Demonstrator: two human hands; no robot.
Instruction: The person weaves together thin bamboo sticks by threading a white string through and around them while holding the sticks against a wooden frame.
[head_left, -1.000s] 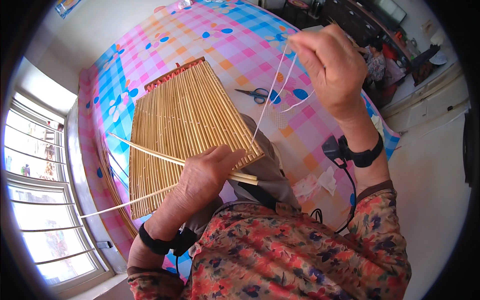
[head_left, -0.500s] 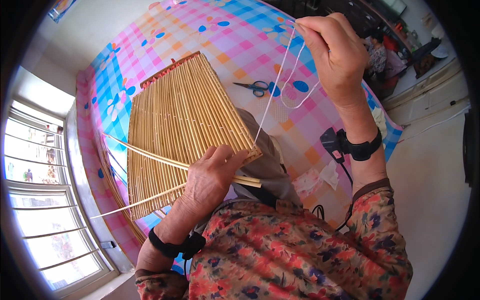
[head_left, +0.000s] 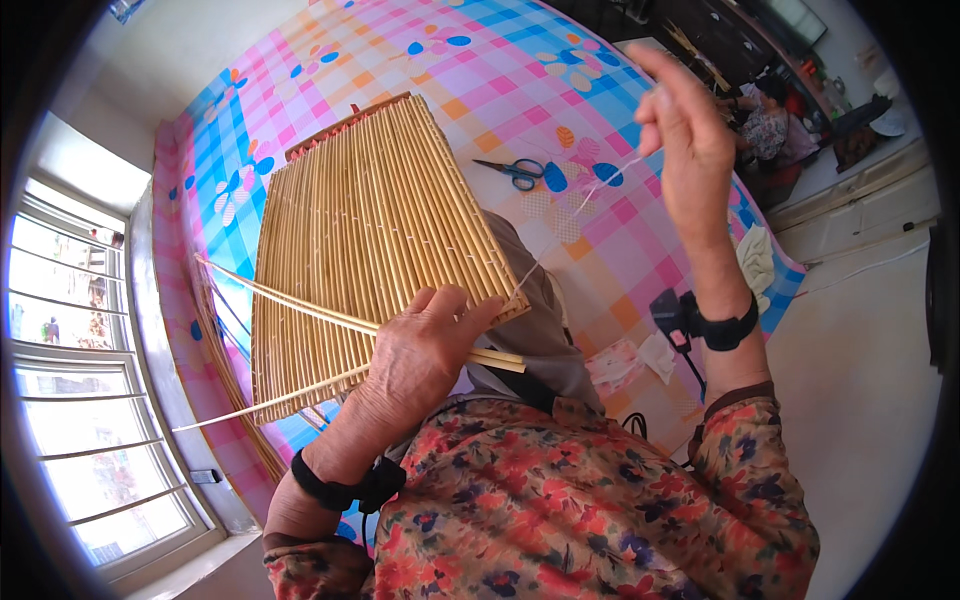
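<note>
A mat of pale cane rods (head_left: 350, 210) lies across my lap, its far end bound with red material. My left hand (head_left: 425, 345) is closed on its near edge and on loose split cane strips (head_left: 280, 296) that cross it. A thin white thread (head_left: 552, 242) rises from the mat's right corner toward my raised right hand (head_left: 688, 150), which has the index finger partly extended and the others curled where the thread meets them. Blue-handled scissors (head_left: 522, 176) lie just beyond the mat's right side.
A checked plastic sheet (head_left: 660, 230) covers the surface around me. Long cane strips (head_left: 258, 440) lie along the left beside a barred window (head_left: 75, 300). Crumpled paper (head_left: 655, 355) and a pale cloth (head_left: 755, 265) are at right. Another person (head_left: 765, 125) sits among clutter at the upper right.
My right hand has shifted a little downward and turned, with the index finger now lifting away. The thread loop has drawn out into a fainter, slanting line. My left hand stays on the mat.
</note>
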